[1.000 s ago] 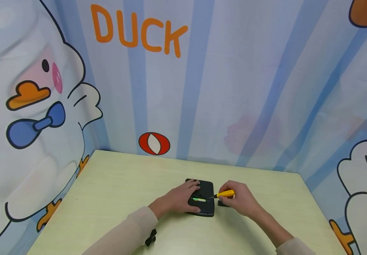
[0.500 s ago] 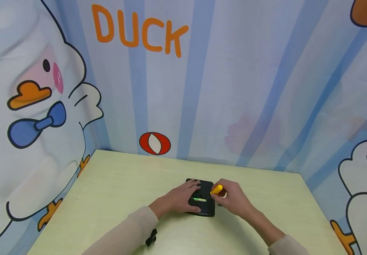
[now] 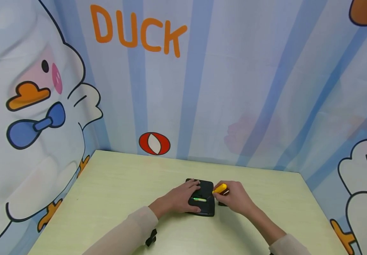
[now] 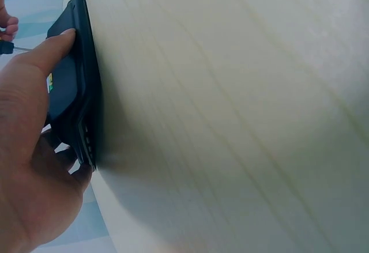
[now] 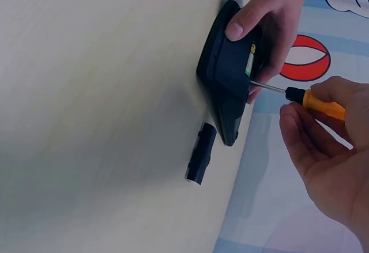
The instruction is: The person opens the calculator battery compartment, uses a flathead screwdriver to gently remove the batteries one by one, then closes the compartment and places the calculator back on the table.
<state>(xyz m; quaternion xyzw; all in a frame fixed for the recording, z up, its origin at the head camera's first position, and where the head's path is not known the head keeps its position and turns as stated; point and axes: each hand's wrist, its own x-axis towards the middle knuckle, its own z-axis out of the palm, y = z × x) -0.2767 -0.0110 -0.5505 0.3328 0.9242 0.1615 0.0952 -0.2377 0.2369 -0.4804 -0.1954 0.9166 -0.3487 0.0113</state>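
Note:
My left hand [image 3: 181, 198] holds down a flat black device [image 3: 207, 187], calculator-like, gripping its left side with thumb and fingers spread. A green battery [image 3: 199, 199] sits in a slot in the device's upward face. My right hand [image 3: 236, 197] pinches a screwdriver [image 5: 326, 104] by its yellow handle. In the right wrist view its thin metal shaft reaches the device beside the battery; whether the tip touches the battery or the slot's edge cannot be made out. A small black piece [image 5: 201, 154], like a battery cover, lies on the table beside the device, partly behind the right hand in the head view.
The pale wooden table [image 3: 123, 184] runs back to a blue striped duck-print curtain [image 3: 234, 71], which also closes in both sides. A small black object [image 3: 151, 238] shows beside the left sleeve near the table's front.
My right hand first moved left, raising the screwdriver handle to a steeper angle, then shifted slightly back to the right. The left hand, device and battery have stayed in place.

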